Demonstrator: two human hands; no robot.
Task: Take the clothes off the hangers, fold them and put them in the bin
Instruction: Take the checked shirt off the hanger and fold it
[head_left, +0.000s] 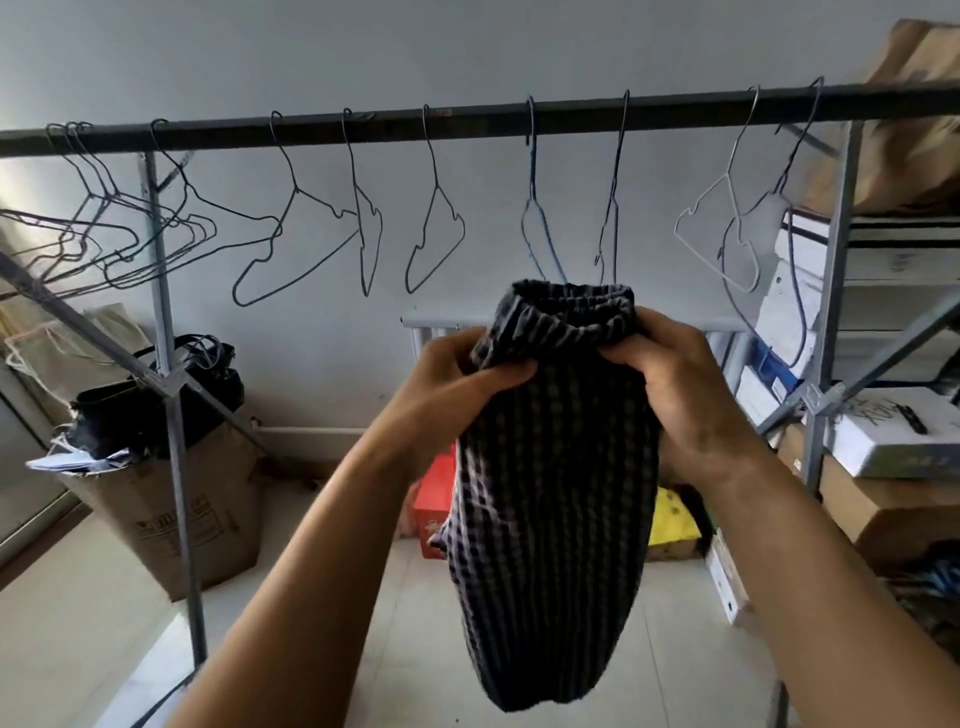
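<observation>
Hangers (435, 182) hang along a rail (467, 119) before the wall. In front of and below it, a garment (556, 467) hangs between the left grip (457, 384) and the right grip (675, 384), which hold its top. A box (171, 519) stands on the floor (78, 649) at left. Shelves (831, 260) carrying cartons (893, 441) stand at right.

Soft, dim daylight fills the room, brightest on the pale floor (78, 639) at the lower left. The wall (467, 47) looks flat grey and evenly lit. Wide-angle distortion bows the rail (467, 120) and splays the frame edges. The upper right corner is smeared with blur; the checked garment (556, 467) at centre is fairly sharp
</observation>
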